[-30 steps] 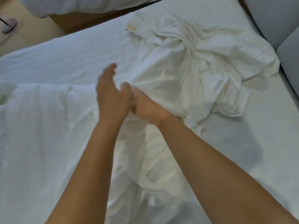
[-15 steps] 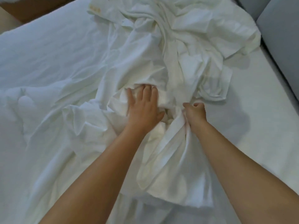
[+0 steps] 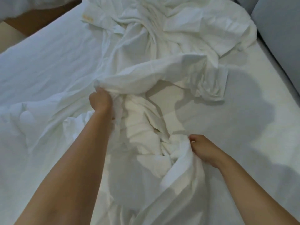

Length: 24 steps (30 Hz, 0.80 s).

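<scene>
**White cotton in a knot: both hands in, most of the sorting ahead**

White cotton everywhere, and at the heart of it the crumpled white cotton bed sheet (image 3: 155, 73), sprawled across the middle of the bed from the far edge down to the person's body. The left hand (image 3: 100, 100) is balled into a fist round a thick bunch of it and lifts a long fold clear of the heap. The right hand (image 3: 204, 149), nearer the body, has its fingers curled in and pinches a loose edge beside a twisted rope of cloth.

Progress? Early, I'd say. One stretch is pulled out between the two grips, but the far half lies in a tight tangle, nothing is spread flat, and no corner is squared.

The count: one sheet as far as I can tell, two hands on it, one small yellow label (image 3: 87, 18) at its far corner. Beneath lies one white mattress cover (image 3: 243, 130), bare on the right. One white quilted duvet (image 3: 24, 114) sits on the left, and a grey padded headboard (image 3: 279, 33) runs along the right edge.
</scene>
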### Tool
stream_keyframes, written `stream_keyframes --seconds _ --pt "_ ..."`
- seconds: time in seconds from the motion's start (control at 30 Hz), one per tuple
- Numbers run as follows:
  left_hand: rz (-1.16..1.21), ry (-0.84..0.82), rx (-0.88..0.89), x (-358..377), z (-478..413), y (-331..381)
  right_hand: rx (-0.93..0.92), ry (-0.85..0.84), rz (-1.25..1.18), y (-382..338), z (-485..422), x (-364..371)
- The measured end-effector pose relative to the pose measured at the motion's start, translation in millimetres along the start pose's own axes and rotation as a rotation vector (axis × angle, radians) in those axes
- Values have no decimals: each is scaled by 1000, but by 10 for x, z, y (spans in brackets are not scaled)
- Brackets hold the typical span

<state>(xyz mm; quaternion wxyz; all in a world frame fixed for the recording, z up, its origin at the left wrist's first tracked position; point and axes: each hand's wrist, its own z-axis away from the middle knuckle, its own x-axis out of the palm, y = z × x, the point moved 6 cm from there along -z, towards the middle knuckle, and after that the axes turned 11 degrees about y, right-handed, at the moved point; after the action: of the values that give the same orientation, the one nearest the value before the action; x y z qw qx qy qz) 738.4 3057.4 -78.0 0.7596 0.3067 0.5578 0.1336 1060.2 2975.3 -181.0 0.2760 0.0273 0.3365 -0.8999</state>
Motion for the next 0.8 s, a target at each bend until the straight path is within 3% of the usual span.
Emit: stream_keyframes --seconds 0.1,0.17,0.27,0.3,0.37,0.4,0.47,0.53,0.57,0.67,0.8 --pt "-158 1 70 33 44 -152 52 -193 194 53 16 4" --pt "-207 -31 134 154 156 -172 -20 -59 176 -167 -157 -47" --pt "-301 -67 204 327 303 -237 -83 323 -89 -552 -491 -217" --pt "-313 -64 204 348 334 -259 -58 385 -218 -634 -578 -255" --pt "-305 -62 275 357 385 -236 0 352 -425 -774 -722 -221" --pt "-340 -75 397 370 434 -181 20 294 -499 -850 -770 -165" --pt "-454 -69 862 404 677 13 -8 212 -657 -1028 -802 -62" --pt "-540 -132 1228 546 990 144 -193 191 -696 -1308 -770 -17" --pt "-606 -182 1301 646 1084 178 -286 158 -674 -1451 -732 15" --pt "-692 -217 1155 847 881 333 -423 24 -649 -1733 -678 112" --pt "-537 -49 507 566 -67 383 -372 200 -349 -1584 -675 247"
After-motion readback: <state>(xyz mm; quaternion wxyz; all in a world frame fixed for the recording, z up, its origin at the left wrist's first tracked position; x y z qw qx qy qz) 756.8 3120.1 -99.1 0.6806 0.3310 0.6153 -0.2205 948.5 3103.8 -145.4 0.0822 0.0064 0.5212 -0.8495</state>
